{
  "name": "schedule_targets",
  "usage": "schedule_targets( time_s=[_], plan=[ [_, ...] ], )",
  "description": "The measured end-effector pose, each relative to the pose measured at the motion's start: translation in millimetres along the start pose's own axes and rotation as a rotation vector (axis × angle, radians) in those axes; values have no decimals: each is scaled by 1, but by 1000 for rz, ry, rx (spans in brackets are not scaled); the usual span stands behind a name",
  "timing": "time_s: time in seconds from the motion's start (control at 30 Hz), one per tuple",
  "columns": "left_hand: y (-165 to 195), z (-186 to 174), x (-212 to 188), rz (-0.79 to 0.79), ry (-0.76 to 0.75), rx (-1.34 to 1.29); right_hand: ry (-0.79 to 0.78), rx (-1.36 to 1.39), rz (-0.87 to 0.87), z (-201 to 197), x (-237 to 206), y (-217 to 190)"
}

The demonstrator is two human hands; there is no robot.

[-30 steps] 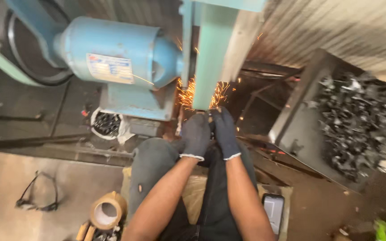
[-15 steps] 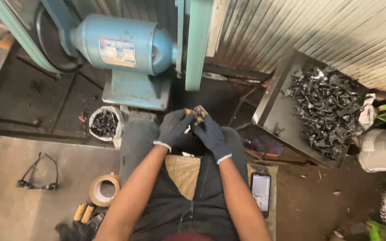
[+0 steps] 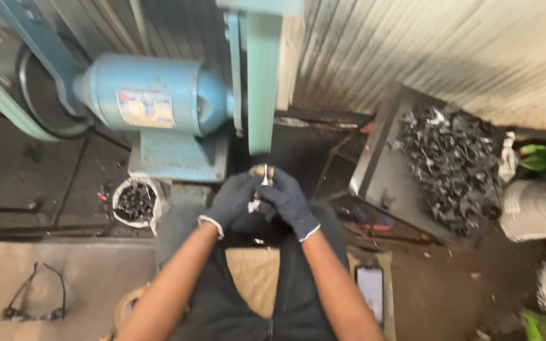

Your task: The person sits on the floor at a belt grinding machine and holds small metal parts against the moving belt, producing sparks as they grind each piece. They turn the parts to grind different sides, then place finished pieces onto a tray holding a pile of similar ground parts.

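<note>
My left hand (image 3: 235, 199) and my right hand (image 3: 287, 201), both in dark gloves with white cuffs, meet over my lap. Together they grip a small metal piece (image 3: 261, 179) with a bright shiny edge, held just below the teal belt housing (image 3: 263, 82) of the blue grinder motor (image 3: 153, 95). The piece is away from the belt and no sparks show. A dark tray (image 3: 380, 170) heaped with several dark metal pieces stands to the right of my hands.
A white cup (image 3: 135, 202) of dark bits sits at the left by the motor base. Safety glasses (image 3: 33, 297) and a tape roll (image 3: 124, 309) lie on the floor at the lower left. A phone (image 3: 370, 287) lies at my right thigh. Sacks stand at the far right.
A second ago both hands pressed the piece against the belt with sparks flying. They have since drawn it back toward my lap, and the sparks have stopped.
</note>
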State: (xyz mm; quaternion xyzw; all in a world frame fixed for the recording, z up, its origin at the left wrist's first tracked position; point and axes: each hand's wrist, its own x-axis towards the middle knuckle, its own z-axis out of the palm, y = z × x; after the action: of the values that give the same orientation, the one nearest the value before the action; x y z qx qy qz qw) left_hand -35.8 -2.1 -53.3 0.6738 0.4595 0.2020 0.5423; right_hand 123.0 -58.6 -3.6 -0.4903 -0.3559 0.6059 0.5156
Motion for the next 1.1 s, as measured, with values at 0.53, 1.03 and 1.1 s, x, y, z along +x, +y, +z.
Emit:
schedule_targets(
  time_s=[0.53,1.03,1.1],
  plan=[
    [-12,10,38,234,312,22,29,-57,-94,-17,50,34],
    [-6,-3,37,241,175,935,15,374,10,-25,80,72],
    [-6,-3,36,5,262,194,-22,341,-116,-21,80,69]
  ],
)
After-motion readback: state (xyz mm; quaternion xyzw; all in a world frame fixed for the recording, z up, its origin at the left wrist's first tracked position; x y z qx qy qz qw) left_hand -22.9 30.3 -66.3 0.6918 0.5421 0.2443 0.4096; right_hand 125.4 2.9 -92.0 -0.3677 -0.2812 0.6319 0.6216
